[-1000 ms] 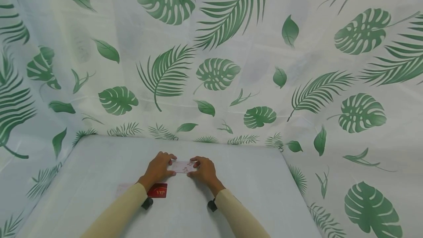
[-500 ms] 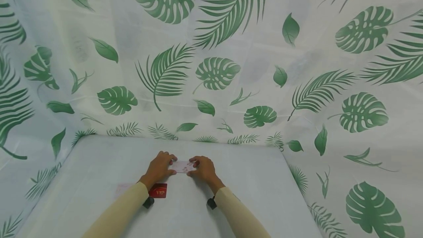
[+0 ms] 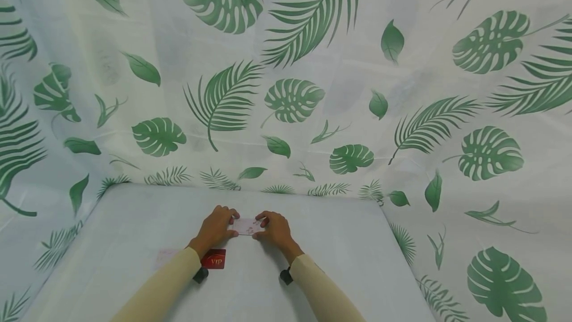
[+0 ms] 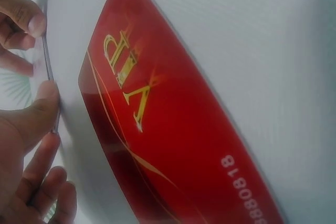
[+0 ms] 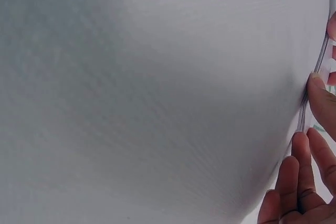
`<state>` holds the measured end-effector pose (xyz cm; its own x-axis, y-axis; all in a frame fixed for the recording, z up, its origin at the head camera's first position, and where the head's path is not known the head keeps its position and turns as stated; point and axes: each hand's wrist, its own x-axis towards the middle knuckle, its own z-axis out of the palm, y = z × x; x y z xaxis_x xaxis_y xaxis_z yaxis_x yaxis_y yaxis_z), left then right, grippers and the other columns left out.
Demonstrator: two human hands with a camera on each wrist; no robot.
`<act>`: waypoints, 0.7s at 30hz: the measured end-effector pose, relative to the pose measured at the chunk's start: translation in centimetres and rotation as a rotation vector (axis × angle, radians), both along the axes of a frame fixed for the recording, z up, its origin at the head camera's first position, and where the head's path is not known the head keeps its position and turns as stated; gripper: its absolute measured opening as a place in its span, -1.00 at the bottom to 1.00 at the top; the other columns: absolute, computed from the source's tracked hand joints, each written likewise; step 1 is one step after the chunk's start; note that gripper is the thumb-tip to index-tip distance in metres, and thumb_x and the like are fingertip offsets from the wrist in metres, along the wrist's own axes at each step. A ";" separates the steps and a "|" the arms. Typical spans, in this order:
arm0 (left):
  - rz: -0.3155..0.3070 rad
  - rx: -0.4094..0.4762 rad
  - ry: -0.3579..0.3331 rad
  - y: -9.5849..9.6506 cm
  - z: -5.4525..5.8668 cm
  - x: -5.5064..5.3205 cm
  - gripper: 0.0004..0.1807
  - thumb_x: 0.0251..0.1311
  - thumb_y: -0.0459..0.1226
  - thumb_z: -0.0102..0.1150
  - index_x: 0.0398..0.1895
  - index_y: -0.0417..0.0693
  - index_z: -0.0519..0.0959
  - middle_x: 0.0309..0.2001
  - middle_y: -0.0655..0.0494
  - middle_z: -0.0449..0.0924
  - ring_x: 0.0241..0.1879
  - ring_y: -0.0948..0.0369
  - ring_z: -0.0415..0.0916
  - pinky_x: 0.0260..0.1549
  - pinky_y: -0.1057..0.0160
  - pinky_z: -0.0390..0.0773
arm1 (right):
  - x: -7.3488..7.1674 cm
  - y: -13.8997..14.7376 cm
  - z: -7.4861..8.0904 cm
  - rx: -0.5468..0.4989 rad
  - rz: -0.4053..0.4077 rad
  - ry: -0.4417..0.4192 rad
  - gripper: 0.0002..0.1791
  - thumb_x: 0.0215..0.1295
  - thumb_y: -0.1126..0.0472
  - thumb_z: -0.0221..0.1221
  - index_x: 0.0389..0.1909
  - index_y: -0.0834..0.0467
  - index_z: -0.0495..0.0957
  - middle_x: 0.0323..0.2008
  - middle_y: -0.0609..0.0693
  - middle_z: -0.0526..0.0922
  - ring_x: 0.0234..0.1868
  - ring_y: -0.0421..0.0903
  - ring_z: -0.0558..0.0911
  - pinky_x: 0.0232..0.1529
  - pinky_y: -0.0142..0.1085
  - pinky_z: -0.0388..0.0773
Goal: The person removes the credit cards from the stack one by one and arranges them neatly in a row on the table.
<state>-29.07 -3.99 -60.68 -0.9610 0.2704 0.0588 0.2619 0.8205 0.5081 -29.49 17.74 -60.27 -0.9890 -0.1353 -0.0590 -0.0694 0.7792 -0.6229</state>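
Between both hands, in the head view, is a pale pinkish-white card (image 3: 244, 226) with a small reddish pattern, near the table's far side. My left hand (image 3: 216, 227) grips its left end between thumb and fingers. The right hand (image 3: 277, 232) pinches the other end the same way. Seen edge-on in the right wrist view, the cards (image 5: 303, 114) show as thin stacked layers between thumb and fingertips. A red VIP card (image 4: 152, 103) with gold lettering lies flat on the table below the left wrist, partly covered by the sleeve in the head view.
Another pale pink card (image 3: 165, 256) lies left of the red one, partly hidden behind the left sleeve. The white table (image 3: 348, 262) ends at a leaf-patterned curtain (image 3: 286, 133) at the back and sides.
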 end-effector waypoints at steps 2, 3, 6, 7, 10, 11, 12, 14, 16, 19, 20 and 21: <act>-0.003 -0.002 0.006 0.0 -0.1 0.0 -0.44 0.09 -0.15 0.64 0.17 0.03 0.67 -0.25 0.16 0.54 -0.10 0.16 0.40 -0.01 0.10 0.59 | 0.0 0.0 0.0 0.006 0.005 0.008 -0.49 0.07 0.19 0.62 0.07 0.03 0.72 -0.28 -0.09 0.67 -0.16 -0.11 0.51 0.09 -0.07 0.44; -0.003 -0.005 0.006 0.0 -0.1 -0.1 -0.44 0.10 -0.15 0.64 0.17 0.03 0.66 -0.26 0.17 0.53 -0.10 0.17 0.40 -0.01 0.11 0.59 | 0.1 0.0 -0.1 0.010 0.010 0.017 -0.49 0.07 0.18 0.62 0.07 0.04 0.72 -0.28 -0.09 0.68 -0.17 -0.12 0.52 0.07 -0.08 0.45; -0.003 -0.010 0.007 -0.1 -0.3 -0.2 -0.44 0.10 -0.15 0.64 0.18 0.05 0.65 -0.27 0.19 0.52 -0.11 0.18 0.39 -0.03 0.14 0.58 | 0.1 0.0 0.0 0.013 0.019 0.033 -0.49 0.08 0.17 0.62 0.08 0.04 0.71 -0.28 -0.09 0.69 -0.19 -0.13 0.51 0.03 -0.12 0.44; -0.002 -0.010 0.008 -0.1 -0.4 -0.2 -0.45 0.11 -0.15 0.64 0.18 0.06 0.65 -0.27 0.20 0.51 -0.11 0.19 0.39 -0.04 0.14 0.57 | 0.2 0.0 0.0 0.013 0.019 0.035 -0.49 0.08 0.16 0.62 0.08 0.04 0.71 -0.28 -0.10 0.69 -0.20 -0.13 0.51 0.02 -0.13 0.45; -0.002 -0.004 0.011 -0.1 -0.5 -0.3 -0.44 0.12 -0.14 0.63 0.19 0.07 0.64 -0.29 0.21 0.50 -0.12 0.20 0.39 -0.06 0.16 0.55 | 0.2 0.0 0.1 0.012 0.016 0.040 -0.49 0.10 0.15 0.61 0.09 0.02 0.70 -0.28 -0.11 0.68 -0.20 -0.13 0.51 0.02 -0.13 0.45; -0.002 -0.002 0.015 -0.2 -0.5 -0.3 -0.44 0.12 -0.14 0.63 0.19 0.07 0.64 -0.29 0.22 0.50 -0.12 0.20 0.39 -0.07 0.16 0.55 | 0.3 0.0 0.1 0.012 0.013 0.040 -0.49 0.10 0.14 0.61 0.10 0.01 0.70 -0.28 -0.11 0.68 -0.19 -0.13 0.51 0.02 -0.13 0.46; -0.003 0.000 0.018 -0.2 -0.5 -0.4 -0.44 0.11 -0.13 0.63 0.19 0.07 0.64 -0.29 0.22 0.50 -0.13 0.20 0.39 -0.07 0.16 0.55 | 0.3 -0.1 0.1 0.012 0.008 0.036 -0.48 0.11 0.14 0.61 0.11 0.00 0.70 -0.28 -0.11 0.68 -0.19 -0.13 0.51 0.03 -0.13 0.46; -0.002 0.001 0.032 -0.2 -0.5 -0.4 -0.43 0.10 -0.12 0.64 0.19 0.07 0.64 -0.30 0.23 0.49 -0.13 0.21 0.39 -0.09 0.16 0.56 | 0.3 -0.1 0.1 0.014 0.004 0.036 -0.47 0.11 0.13 0.61 0.12 -0.01 0.69 -0.26 -0.11 0.69 -0.18 -0.13 0.51 0.04 -0.12 0.47; -0.001 0.004 0.031 -0.2 -0.3 -0.3 -0.42 0.10 -0.11 0.64 0.19 0.06 0.64 -0.29 0.23 0.50 -0.12 0.21 0.39 -0.08 0.16 0.56 | 0.3 -0.1 0.1 0.020 0.000 0.031 -0.45 0.11 0.12 0.61 0.14 -0.02 0.69 -0.25 -0.12 0.68 -0.17 -0.13 0.52 0.05 -0.11 0.48; 0.002 0.008 0.039 -0.2 0.1 -0.1 -0.40 0.07 -0.11 0.66 0.18 0.04 0.65 -0.29 0.22 0.51 -0.11 0.19 0.39 -0.07 0.14 0.58 | 0.2 -0.2 0.0 0.035 0.000 0.038 -0.41 0.07 0.09 0.63 0.16 -0.03 0.69 -0.25 -0.13 0.68 -0.15 -0.12 0.53 0.09 -0.09 0.49; 0.003 0.009 0.038 -0.2 0.3 -0.1 -0.40 0.06 -0.11 0.67 0.18 0.04 0.65 -0.29 0.22 0.51 -0.10 0.19 0.40 -0.06 0.13 0.58 | 0.2 -0.2 0.0 0.039 -0.001 0.040 -0.40 0.06 0.09 0.63 0.16 -0.04 0.69 -0.25 -0.14 0.67 -0.14 -0.12 0.52 0.10 -0.08 0.49; 0.003 0.012 0.036 -0.1 0.4 0.0 -0.40 0.06 -0.12 0.67 0.18 0.03 0.65 -0.29 0.21 0.51 -0.10 0.18 0.40 -0.05 0.12 0.58 | 0.2 -0.2 0.0 0.045 0.001 0.044 -0.39 0.05 0.08 0.64 0.16 -0.04 0.69 -0.25 -0.14 0.67 -0.14 -0.12 0.53 0.10 -0.08 0.50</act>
